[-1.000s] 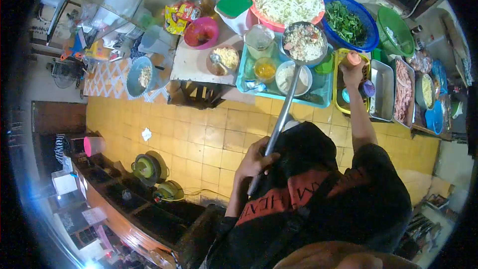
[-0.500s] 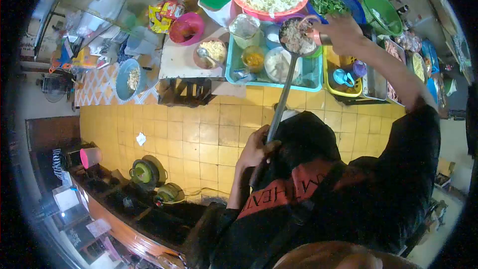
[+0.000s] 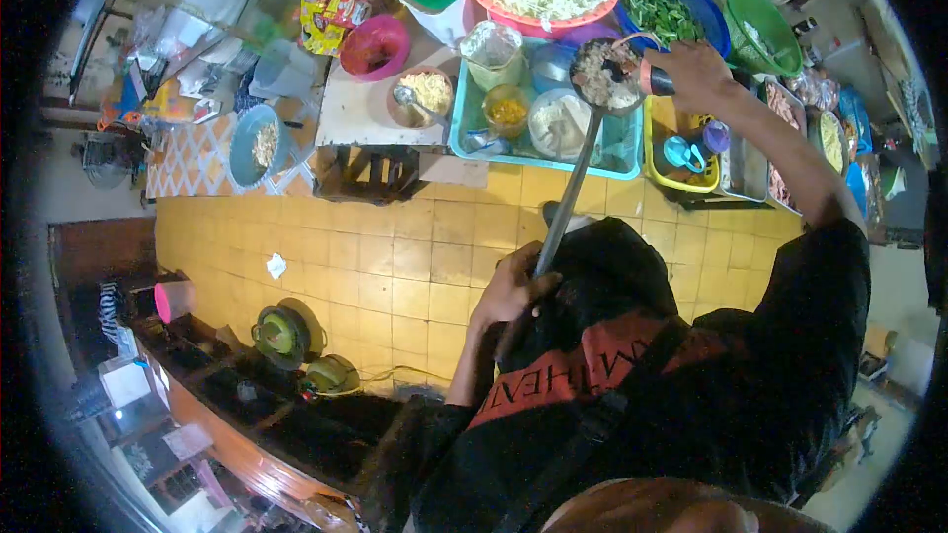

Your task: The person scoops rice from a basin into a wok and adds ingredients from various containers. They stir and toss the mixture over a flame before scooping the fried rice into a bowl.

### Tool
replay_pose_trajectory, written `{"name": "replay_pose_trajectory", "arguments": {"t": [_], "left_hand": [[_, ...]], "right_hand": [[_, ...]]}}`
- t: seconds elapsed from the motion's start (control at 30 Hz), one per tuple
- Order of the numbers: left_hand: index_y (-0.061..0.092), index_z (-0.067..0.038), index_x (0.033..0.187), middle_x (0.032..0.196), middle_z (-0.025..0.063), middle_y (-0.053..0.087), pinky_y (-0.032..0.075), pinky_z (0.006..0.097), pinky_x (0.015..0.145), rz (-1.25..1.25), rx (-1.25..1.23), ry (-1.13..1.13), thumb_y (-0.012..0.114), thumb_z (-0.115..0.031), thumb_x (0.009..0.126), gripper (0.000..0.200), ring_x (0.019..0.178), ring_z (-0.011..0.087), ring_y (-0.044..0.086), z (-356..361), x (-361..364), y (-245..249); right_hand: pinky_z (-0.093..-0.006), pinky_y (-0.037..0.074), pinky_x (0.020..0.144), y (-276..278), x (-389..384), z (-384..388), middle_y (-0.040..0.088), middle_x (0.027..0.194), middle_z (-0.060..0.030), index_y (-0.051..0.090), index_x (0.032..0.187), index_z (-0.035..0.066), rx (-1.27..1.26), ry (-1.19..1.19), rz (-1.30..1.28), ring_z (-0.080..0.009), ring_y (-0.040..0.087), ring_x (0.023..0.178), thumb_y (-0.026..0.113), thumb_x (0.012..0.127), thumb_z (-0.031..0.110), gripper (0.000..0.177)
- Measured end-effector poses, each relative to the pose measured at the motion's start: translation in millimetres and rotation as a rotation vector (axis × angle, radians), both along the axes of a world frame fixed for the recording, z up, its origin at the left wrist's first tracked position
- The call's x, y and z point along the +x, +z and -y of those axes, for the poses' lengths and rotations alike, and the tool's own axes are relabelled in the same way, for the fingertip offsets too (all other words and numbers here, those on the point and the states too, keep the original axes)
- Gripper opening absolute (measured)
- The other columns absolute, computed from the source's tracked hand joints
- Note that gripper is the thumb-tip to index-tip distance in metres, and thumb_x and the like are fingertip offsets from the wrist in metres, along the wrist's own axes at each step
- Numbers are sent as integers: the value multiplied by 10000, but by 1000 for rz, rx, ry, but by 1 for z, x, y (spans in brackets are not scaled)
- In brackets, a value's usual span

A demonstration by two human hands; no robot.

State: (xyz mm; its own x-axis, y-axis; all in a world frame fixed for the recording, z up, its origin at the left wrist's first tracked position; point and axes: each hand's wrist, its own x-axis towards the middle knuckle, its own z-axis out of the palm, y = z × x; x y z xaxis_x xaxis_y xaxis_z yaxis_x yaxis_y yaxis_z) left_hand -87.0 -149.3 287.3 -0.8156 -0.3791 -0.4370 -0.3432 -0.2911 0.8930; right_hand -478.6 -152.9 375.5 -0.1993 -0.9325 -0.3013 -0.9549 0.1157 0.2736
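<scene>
So the ladle [image 3: 583,163] is up over the tray [image 3: 619,158], its bowl loaded with pale food. Left hand [image 3: 518,286] is wrapped round the handle, close to the body, probably because a shaft that long is easier to steady there. Right hand [image 3: 691,76], well apart from the left, grips a bottle [image 3: 656,79] tipped sideways at the food; can't tell if anything's coming out. Having the tray underneath looks handy for catching spills. Yellow basket [image 3: 650,143] sits just beside it, cabbage bowl [image 3: 538,28] behind, pink bowl [image 3: 403,49] left on the counter [image 3: 355,118], probably for easy reach.
</scene>
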Motion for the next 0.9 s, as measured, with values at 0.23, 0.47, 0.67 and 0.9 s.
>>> {"name": "replay_pose_trajectory", "arguments": {"t": [0.23, 0.47, 0.67, 0.9], "left_hand": [[504, -2, 976, 666, 51, 520, 375, 244, 428, 19, 229, 24, 593, -43, 796, 204, 478, 114, 486, 7, -23, 2], [454, -40, 817, 548, 13, 431, 321, 242, 343, 128, 87, 167, 586, -16, 785, 138, 369, 97, 412, 22, -52, 15], [440, -43, 828, 547, 28, 437, 320, 245, 313, 140, 61, 193, 555, 9, 790, 131, 334, 111, 397, 30, -75, 16], [421, -46, 851, 546, 22, 426, 320, 232, 300, 46, 164, 181, 509, 2, 809, 108, 326, 102, 391, 33, -93, 2]], "right_hand": [[-425, 475, 845, -91, -85, -40, 575, 1128, -205, 378, 1262, 82, -670, -242, 620, -357, 581, 1003, 770, 601, 295, 798], [-308, 496, 739, -135, -133, -96, 661, 896, -90, 574, 1104, 17, -688, -243, 992, -214, 638, 817, 737, 711, 223, 473], [-327, 486, 822, -170, -197, -190, 629, 1066, -130, 619, 1085, 26, -779, -772, 760, -191, 607, 899, 596, 808, 94, 286], [-398, 386, 975, -321, -213, -233, 517, 1260, -153, 535, 1233, 96, -435, -608, 478, -297, 486, 1133, 494, 847, 172, 396]]}}
